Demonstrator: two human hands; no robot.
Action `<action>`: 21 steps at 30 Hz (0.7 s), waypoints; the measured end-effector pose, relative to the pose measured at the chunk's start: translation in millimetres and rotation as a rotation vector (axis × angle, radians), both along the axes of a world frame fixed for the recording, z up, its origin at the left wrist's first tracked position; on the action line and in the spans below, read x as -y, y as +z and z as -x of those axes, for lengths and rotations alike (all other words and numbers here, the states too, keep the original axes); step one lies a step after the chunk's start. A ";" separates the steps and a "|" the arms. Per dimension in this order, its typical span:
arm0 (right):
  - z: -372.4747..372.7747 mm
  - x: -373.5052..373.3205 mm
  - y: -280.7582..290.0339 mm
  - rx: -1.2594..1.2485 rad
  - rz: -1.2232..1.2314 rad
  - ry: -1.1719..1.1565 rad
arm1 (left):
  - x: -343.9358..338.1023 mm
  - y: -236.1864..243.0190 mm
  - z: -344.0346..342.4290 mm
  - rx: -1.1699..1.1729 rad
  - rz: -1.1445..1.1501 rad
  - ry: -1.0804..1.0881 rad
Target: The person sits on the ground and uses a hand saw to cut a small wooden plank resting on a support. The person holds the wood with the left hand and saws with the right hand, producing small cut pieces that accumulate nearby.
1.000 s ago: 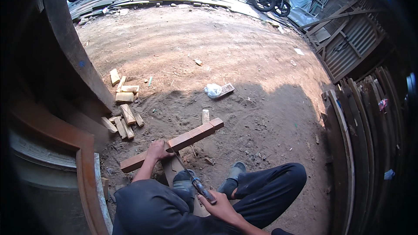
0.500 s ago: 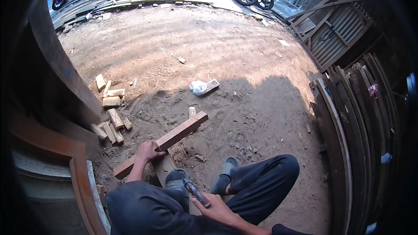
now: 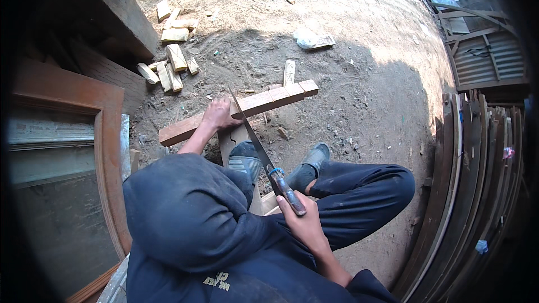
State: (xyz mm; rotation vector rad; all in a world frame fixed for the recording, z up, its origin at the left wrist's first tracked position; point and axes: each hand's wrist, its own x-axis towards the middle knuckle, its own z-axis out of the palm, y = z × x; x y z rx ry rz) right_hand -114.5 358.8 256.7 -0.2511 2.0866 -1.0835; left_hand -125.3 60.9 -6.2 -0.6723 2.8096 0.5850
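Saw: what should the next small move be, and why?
Probably slide the left hand slightly left along the wooden beam: it grips close beside the saw, which crosses the beam in this view, held in the right hand.

Open woodworking yard (bare dirt (image 3: 365, 118) underfoot): handsaw (image 3: 263, 154), leaning boards (image 3: 477, 163), wood blocks (image 3: 176, 58).

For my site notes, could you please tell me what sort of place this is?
It looks like an open-air woodworking yard, judging by the handsaw, the wood blocks on bare dirt, and the row of planks.
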 end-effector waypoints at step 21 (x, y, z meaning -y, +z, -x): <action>13.7 -48.5 13.2 0.055 -0.142 0.001 | -74.1 26.1 30.0 0.066 -0.262 -0.088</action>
